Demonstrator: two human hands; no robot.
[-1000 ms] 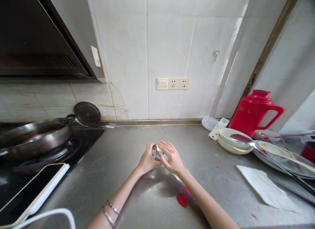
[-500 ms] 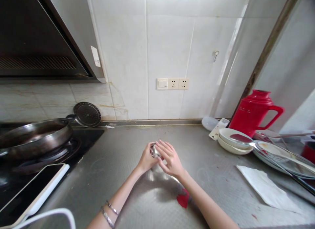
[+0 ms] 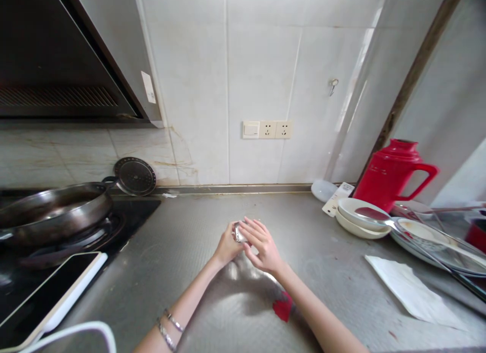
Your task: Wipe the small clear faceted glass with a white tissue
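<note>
Over the middle of the steel counter, a small shiny silver metal object [image 3: 240,233] sits between my two hands. My left hand [image 3: 227,245] is curled around its left side. My right hand [image 3: 261,243] lies across the object's right side and top, with the fingers fairly straight and the thumb lower down. My fingers hide most of the object, so its exact kind is unclear. A torn red scrap [image 3: 282,308] lies on the counter beside my right forearm.
A metal pan [image 3: 56,216] sits on the black stove at left, with a phone [image 3: 53,300] and white cable nearer me. At right stand a red thermos [image 3: 391,176], stacked white bowls [image 3: 360,229], plates with utensils, and a white paper towel [image 3: 408,290].
The silver object has turned slightly between my hands and shows a different face. My hands and arms stay almost where they were.
</note>
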